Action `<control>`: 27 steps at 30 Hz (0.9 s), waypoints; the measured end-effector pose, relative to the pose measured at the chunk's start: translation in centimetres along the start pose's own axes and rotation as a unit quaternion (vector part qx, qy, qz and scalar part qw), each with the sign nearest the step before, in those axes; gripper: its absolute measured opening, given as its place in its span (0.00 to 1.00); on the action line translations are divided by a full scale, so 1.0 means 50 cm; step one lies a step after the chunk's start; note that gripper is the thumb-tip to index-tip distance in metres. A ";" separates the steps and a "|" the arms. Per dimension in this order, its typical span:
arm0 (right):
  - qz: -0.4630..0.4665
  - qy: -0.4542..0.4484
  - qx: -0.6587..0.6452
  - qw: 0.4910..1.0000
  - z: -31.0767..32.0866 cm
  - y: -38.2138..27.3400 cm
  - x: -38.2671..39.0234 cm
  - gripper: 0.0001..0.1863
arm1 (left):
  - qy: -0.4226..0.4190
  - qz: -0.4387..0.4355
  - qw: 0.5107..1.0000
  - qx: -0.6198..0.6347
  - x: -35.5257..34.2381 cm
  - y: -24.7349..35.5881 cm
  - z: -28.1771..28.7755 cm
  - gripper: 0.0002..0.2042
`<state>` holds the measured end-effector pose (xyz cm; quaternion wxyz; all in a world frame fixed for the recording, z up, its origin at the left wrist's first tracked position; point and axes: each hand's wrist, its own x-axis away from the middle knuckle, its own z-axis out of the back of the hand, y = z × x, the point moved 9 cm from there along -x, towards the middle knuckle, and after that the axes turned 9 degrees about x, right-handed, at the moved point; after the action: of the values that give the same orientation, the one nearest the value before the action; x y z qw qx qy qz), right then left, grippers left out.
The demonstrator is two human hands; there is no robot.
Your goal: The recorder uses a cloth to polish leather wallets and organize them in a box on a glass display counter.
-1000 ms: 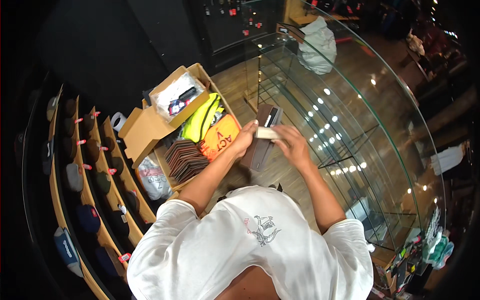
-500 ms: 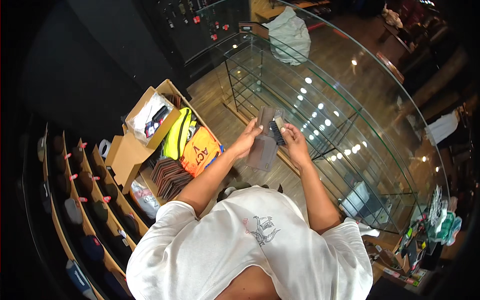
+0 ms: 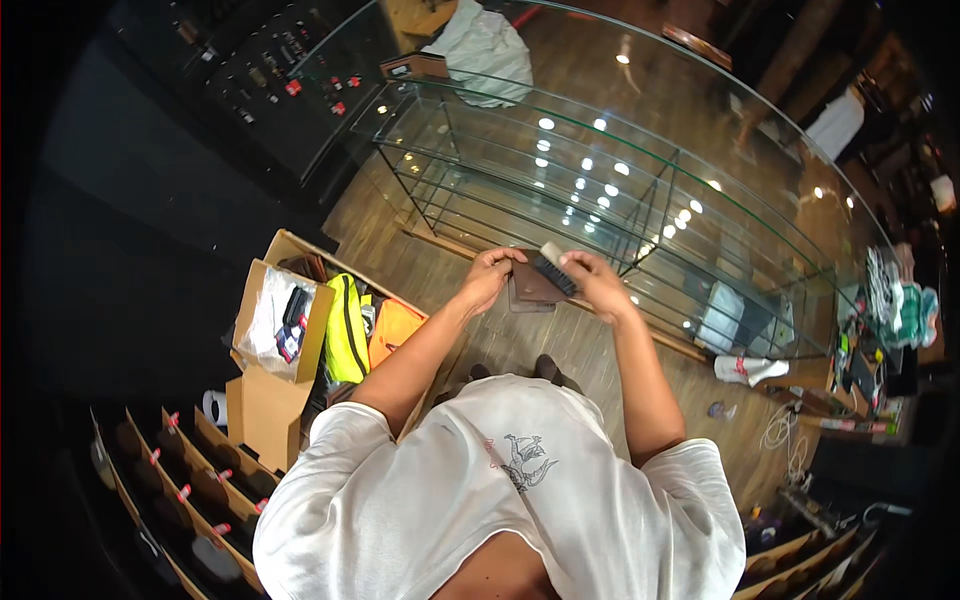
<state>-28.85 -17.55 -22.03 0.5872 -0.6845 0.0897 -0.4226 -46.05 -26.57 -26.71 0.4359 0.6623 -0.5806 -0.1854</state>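
Observation:
My left hand (image 3: 487, 281) pinches the upper left edge of a brown leather wallet (image 3: 535, 288), holding it in front of my body. A second, greyer flap shows beneath its lower edge. In my right hand (image 3: 598, 286) is a small brush with a pale back and dark bristles (image 3: 553, 272). The brush lies slantwise over the right part of the wallet, bristles toward the leather. Whether the bristles touch it I cannot tell.
A long glass display case (image 3: 510, 190) curves across ahead of me. An opened cardboard box (image 3: 270, 405) and a yellow bag (image 3: 347, 325) stand at my left. Slanted racks of caps (image 3: 180, 490) fill the lower left. A white bag (image 3: 485, 50) is beyond the glass.
The wallet was spread with two halves hanging down; now it looks folded together and lower. The brush stays in my right hand. My view has turned, shifting the case and box leftward.

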 end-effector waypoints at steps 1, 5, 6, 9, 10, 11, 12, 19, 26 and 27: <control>-0.002 0.025 0.034 0.999 -0.017 0.008 0.008 0.19 | -0.010 0.009 1.000 0.000 -0.005 -0.004 -0.009 0.14; 0.228 0.215 0.251 0.916 -0.042 -0.032 0.062 0.20 | -0.046 0.046 0.992 0.109 -0.005 -0.020 -0.037 0.16; 0.249 0.228 0.252 0.907 -0.058 -0.026 0.072 0.19 | -0.047 0.065 0.989 0.122 0.000 -0.030 -0.039 0.16; 0.203 0.274 0.170 0.925 -0.024 0.026 0.062 0.19 | -0.068 0.107 0.980 0.154 0.012 -0.039 -0.061 0.17; 0.200 0.310 0.178 0.912 -0.003 0.044 0.068 0.19 | -0.083 0.106 0.983 0.122 0.015 -0.042 -0.079 0.16; 0.197 0.339 0.186 0.901 0.005 0.043 0.079 0.19 | -0.094 0.101 0.986 0.093 0.017 -0.047 -0.088 0.16; 0.198 0.349 0.207 0.892 -0.010 0.013 0.106 0.18 | -0.093 0.092 0.986 0.100 0.013 -0.052 -0.086 0.15; 0.181 0.449 0.274 0.831 0.060 -0.004 0.204 0.17 | -0.075 0.022 0.991 0.109 -0.002 -0.026 -0.109 0.14; 0.286 0.400 0.360 0.793 0.044 -0.081 0.231 0.18 | -0.094 -0.015 0.992 0.084 0.007 -0.019 -0.192 0.13; 0.278 0.446 0.368 0.767 0.094 -0.072 0.233 0.18 | -0.111 -0.036 0.991 0.065 0.001 -0.012 -0.200 0.13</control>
<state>-19.70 -20.28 -13.11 0.7797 -0.0953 0.3657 -0.4992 -38.17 -23.05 -21.64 0.3177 0.6850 -0.6123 -0.2346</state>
